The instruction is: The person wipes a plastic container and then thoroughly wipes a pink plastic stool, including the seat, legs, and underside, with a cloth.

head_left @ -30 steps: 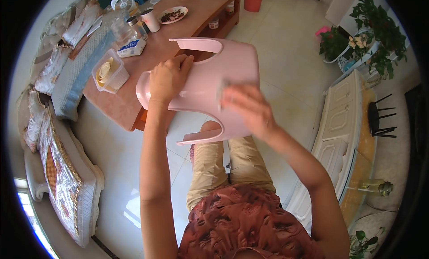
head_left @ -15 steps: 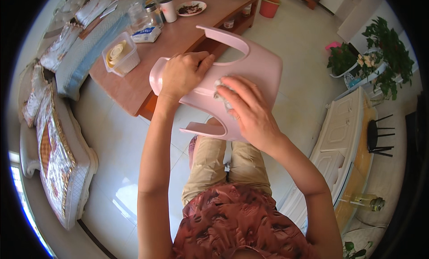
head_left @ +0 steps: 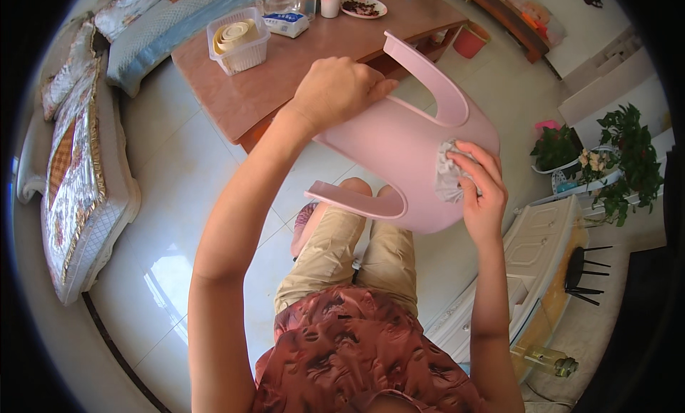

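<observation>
A pink plastic stool (head_left: pixel 389 145), with curved cut-outs between its legs, is held tilted in the air above my knees. My left hand (head_left: pixel 339 92) is closed over its left end, the fingers mostly hidden behind the wrist and the thumb lying along the edge. On the stool's right part, my right hand (head_left: pixel 485 185) presses a crumpled whitish-grey cloth (head_left: pixel 448 172) against the pink surface, fingers bent around it. The stool's underside is out of sight.
Beyond the stool stands a brown wooden table (head_left: pixel 285 78) with a plastic tub (head_left: pixel 239 46), a tissue pack (head_left: pixel 287 24), a white cup (head_left: pixel 330 1) and a plate (head_left: pixel 364 8). A white cabinet (head_left: pixel 539 235) and potted plants (head_left: pixel 628 145) are at right, a sofa (head_left: pixel 82 192) at left.
The stool has shifted right and turned, with my left hand still on it. My right hand and the cloth have slid from the stool's middle toward its right end. The view has swung too.
</observation>
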`<move>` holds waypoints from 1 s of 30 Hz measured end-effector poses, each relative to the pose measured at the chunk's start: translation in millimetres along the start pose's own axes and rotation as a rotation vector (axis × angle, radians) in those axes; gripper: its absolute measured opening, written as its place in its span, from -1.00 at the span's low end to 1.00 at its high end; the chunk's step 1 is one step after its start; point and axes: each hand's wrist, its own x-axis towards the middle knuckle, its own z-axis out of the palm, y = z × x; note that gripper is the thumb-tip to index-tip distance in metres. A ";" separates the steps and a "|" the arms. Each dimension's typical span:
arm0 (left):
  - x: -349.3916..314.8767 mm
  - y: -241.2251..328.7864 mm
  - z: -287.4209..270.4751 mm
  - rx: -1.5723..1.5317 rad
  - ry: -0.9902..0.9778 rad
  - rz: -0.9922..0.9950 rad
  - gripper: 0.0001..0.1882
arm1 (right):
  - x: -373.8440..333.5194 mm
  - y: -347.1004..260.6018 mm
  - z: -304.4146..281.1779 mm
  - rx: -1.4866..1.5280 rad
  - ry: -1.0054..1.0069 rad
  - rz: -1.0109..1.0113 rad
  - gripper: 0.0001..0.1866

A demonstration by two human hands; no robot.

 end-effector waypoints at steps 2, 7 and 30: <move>-1.2 5.8 1.7 -0.045 0.013 0.012 -0.49 | -3.3 -0.4 -0.4 0.035 0.129 0.047 -0.55; 0.3 9.1 -1.7 0.017 -0.066 -0.082 -0.42 | 26.6 -33.3 43.0 0.197 0.089 0.119 -0.46; -71.7 106.1 59.8 0.043 0.414 0.037 -0.40 | 42.8 4.7 25.1 -0.147 -0.034 -0.083 -0.81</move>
